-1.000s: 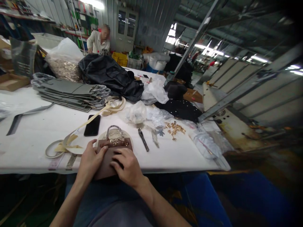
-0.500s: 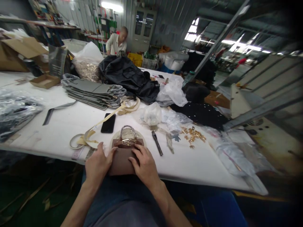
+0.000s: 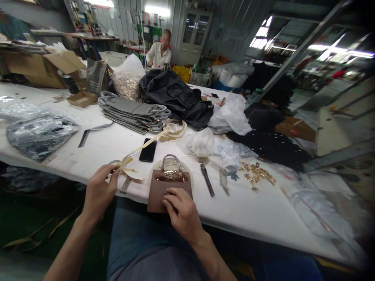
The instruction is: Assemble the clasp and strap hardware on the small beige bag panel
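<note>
A small brown handbag (image 3: 156,195) with a patterned loop handle (image 3: 172,157) and gold-coloured fittings lies at the table's front edge, overhanging slightly. My right hand (image 3: 184,212) rests on its front, fingers loosely bent and apart, not gripping it. Left of the bag, my left hand (image 3: 101,189) closes its thumb and fingertips on cream tape (image 3: 127,166) beside a roll. The fingertips partly hide that spot. From there the tape runs back past a black phone (image 3: 148,150) to a loose coil (image 3: 172,130). Beneath the bag's handle shows a pale round disc (image 3: 187,168).
Stacked grey bag panels (image 3: 129,113) lie behind the phone. To the right are a dark pen-like tool (image 3: 207,180), clear plastic bags (image 3: 202,142) and a heap of gold fittings (image 3: 258,173). Plastic-wrapped goods (image 3: 41,132) sit at left. A person (image 3: 159,52) works at the back.
My left hand has left the handbag's side and moved left to the cream tape. My right hand stays on the bag, slightly lower. The whole view has shifted, with things appearing further right.
</note>
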`<state>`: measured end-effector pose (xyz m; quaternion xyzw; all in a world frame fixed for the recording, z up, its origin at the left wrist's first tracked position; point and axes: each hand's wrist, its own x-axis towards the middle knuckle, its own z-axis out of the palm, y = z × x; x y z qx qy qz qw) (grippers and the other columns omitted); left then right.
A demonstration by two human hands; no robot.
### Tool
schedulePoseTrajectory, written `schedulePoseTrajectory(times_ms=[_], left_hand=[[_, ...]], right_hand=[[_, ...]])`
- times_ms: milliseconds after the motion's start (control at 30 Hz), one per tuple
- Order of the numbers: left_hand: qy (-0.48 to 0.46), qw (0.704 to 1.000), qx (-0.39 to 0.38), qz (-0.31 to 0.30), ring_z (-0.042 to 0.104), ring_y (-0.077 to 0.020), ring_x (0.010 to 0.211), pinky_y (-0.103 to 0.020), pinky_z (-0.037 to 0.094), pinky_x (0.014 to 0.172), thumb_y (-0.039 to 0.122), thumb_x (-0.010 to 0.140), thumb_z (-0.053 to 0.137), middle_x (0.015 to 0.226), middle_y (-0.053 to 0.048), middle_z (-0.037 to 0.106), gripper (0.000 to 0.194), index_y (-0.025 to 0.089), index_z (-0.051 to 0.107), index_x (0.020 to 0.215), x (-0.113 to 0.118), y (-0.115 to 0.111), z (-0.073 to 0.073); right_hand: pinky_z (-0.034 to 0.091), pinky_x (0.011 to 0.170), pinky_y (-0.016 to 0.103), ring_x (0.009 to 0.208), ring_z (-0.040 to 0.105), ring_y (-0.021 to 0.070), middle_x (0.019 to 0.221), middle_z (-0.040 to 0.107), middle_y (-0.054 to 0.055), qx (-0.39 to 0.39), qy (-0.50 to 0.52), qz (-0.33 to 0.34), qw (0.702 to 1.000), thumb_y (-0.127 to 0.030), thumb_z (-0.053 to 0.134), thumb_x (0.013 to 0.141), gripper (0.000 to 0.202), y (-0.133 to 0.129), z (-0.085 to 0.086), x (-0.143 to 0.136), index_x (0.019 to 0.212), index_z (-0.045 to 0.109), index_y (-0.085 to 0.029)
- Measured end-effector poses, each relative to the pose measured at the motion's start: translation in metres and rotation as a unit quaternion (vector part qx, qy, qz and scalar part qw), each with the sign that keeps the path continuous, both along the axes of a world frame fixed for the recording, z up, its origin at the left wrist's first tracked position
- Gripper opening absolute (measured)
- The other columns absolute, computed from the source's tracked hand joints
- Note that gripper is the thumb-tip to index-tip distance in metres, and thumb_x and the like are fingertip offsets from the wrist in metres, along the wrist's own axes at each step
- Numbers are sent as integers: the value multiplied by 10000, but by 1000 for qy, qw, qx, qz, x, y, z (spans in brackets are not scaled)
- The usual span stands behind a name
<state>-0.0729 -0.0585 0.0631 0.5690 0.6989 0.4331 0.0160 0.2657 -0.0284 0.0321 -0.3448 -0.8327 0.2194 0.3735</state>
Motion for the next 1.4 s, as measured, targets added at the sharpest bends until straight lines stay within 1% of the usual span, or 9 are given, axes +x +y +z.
schedulePoseTrajectory(times_ms=[267,400,533,733,833,967,1167,1267,1400], left_hand=[[-161,972,-36,165,762,-251,892,-372,578,818,540,1073,774,1114,-25,821,334,268,829,1259,-25,-44,-29],[17,995,-32,96,731,-352,1156,-496,579,1034,437,1133,656,1298,-125,761,318,218,790,1323,-44,-47,-37],[213,972,-104,5,586,-447,1432,-631,457,1198,310,1144,587,1580,-189,629,338,207,747,1423,-61,-29,-48],[180,959,-193,-100,615,-418,1288,-602,428,1093,287,1143,533,1338,-170,717,231,209,751,1139,-84,7,-61],[161,955,-205,-141,642,-372,1176,-531,456,1038,336,1153,510,1181,-132,733,267,219,720,1036,-93,11,-43],[24,935,-269,-230,668,-296,1079,-397,519,987,560,1195,509,1124,-74,732,395,236,713,1095,-110,-5,7],[-64,904,-378,-188,699,-296,957,-340,560,870,745,1128,597,1014,-58,748,528,242,749,1079,-132,-48,57],[-123,902,-366,-192,698,-294,890,-335,583,798,722,1131,621,964,-62,740,494,252,754,1058,-108,-69,62],[-186,920,-274,-211,732,-313,1047,-368,629,944,590,1173,631,1106,-95,772,354,268,767,1225,-45,-84,60]], right_hand=[[643,967,483,1103,758,294,1210,804,106,-28,-17,49,998,-167,708,1113,141,-4,-3,-11,1194,788,-250],[620,952,487,1080,748,290,1195,803,98,-38,-21,62,997,-175,700,1122,134,-2,-6,-18,1192,783,-253],[604,947,486,1070,744,287,1187,803,88,-37,-24,72,996,-168,701,1119,132,-2,-7,-23,1179,779,-256],[595,951,482,1066,737,286,1177,801,86,-39,-28,74,996,-167,702,1118,131,-2,-8,-22,1173,781,-257],[596,954,475,1071,740,283,1178,803,83,-41,-26,73,996,-163,709,1113,123,-1,-7,-20,1157,777,-256],[595,950,453,1069,743,275,1169,808,75,-48,-31,77,995,-145,726,1098,138,2,-4,-22,1152,785,-257],[590,950,421,1052,743,253,1137,807,72,-62,-28,108,992,-155,726,1106,119,2,3,-33,1093,803,-244],[603,939,414,1029,756,246,1099,808,64,-83,-9,123,989,-161,736,1102,112,2,10,-39,1070,804,-243],[660,956,387,1062,779,239,1195,801,84,-167,96,112,975,-199,794,1074,191,5,29,-48,1260,804,-241]])
